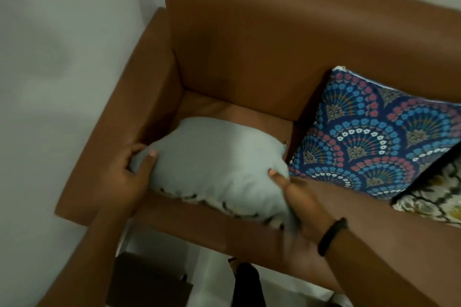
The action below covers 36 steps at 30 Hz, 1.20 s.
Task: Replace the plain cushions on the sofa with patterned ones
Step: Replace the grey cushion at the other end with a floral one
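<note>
A plain pale grey cushion (214,164) with a dark-and-white trim along its near edge lies on the seat at the left end of the brown sofa (262,40). My left hand (129,174) grips its left corner, thumb on top. My right hand (299,204), with a black band at the wrist, clasps its right near edge. To the right, a blue patterned cushion (369,139) with red and blue fan motifs leans against the backrest. A second patterned cushion (434,197), cream with yellow and black, lies at the right edge, partly cut off.
The sofa's left armrest (124,112) stands close to a pale wall (50,57). Below the sofa's front edge I see a white floor, a dark box-like object (144,279) and dark clothing (247,284).
</note>
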### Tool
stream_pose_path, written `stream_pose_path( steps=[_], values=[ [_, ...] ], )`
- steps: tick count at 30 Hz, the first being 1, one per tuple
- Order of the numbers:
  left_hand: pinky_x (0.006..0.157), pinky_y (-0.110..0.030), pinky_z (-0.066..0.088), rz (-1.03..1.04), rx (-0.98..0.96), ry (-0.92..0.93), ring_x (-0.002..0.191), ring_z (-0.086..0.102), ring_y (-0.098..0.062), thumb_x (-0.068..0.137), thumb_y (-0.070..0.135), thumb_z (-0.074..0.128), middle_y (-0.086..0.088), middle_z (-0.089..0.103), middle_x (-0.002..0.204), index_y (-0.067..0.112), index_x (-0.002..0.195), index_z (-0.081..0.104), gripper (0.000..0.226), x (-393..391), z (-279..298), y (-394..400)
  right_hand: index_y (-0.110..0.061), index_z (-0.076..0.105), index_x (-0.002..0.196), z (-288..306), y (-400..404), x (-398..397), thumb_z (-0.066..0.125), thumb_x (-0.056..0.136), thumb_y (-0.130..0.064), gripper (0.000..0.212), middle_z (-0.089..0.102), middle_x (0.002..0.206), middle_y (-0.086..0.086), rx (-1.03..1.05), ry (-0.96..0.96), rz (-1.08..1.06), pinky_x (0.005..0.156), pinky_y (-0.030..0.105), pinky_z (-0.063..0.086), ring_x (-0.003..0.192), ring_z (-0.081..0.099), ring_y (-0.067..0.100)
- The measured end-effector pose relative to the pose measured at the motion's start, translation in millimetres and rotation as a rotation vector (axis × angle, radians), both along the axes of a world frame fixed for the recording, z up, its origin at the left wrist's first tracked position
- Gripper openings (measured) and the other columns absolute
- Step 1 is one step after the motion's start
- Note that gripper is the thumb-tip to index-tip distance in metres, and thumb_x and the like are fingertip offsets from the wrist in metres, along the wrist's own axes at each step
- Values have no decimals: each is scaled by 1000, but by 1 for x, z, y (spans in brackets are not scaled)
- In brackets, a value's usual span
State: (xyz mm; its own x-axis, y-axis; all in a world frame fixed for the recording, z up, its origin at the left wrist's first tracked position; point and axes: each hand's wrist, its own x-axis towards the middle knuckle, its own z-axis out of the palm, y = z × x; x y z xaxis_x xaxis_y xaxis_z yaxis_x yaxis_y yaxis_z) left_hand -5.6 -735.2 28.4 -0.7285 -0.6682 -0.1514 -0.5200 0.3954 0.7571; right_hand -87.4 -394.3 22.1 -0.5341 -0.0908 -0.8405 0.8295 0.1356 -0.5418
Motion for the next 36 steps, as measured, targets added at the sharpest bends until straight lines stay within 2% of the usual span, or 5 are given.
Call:
stream_pose_path(
  steps=[9, 14, 21, 28, 36],
  values=[
    [89, -41, 59, -59, 436, -63, 114, 66, -16, 76, 84, 58, 9, 67, 130, 43, 131, 65, 69, -184, 37, -5, -17, 62, 94, 60, 3, -166, 39, 109, -49, 42, 59, 71, 4, 106, 22, -89, 30, 14, 33, 51, 57, 17],
    [108, -43, 46, -309, 415, -222, 128, 56, -18, 86, 75, 54, 2, 54, 151, 37, 147, 53, 72, -233, 15, 17, -12, 53, 137, 40, -15, -204, 40, 107, -59, 58, 63, 126, 12, 218, 163, -69, 56, 33, 57, 97, 74, 31],
    [113, -60, 28, -927, -716, 198, 155, 23, -35, 81, 64, 70, -12, 21, 168, 19, 161, 25, 102, -184, -43, 88, -17, 41, 152, -26, -59, -118, 70, 88, -48, 77, 32, 163, 12, 869, 1311, 825, 113, 60, 36, 154, 28, 38],
    [111, -77, 12, -557, -342, -301, 156, -7, -45, 43, 78, 86, -10, -19, 172, 48, 158, -22, 161, -167, -101, 22, -43, 0, 165, -76, -9, -135, 81, 62, -77, 135, -6, 176, 12, 959, 869, 601, 116, 77, 24, 160, -2, 45],
    [107, -79, 20, -759, -605, -40, 157, -2, -46, 51, 87, 74, -11, -12, 173, 41, 165, 1, 143, -188, -98, 68, -44, 12, 163, -72, -57, -129, 86, 53, -76, 137, -4, 176, 12, 988, 1090, 722, 108, 80, 31, 158, 0, 52]
  ],
)
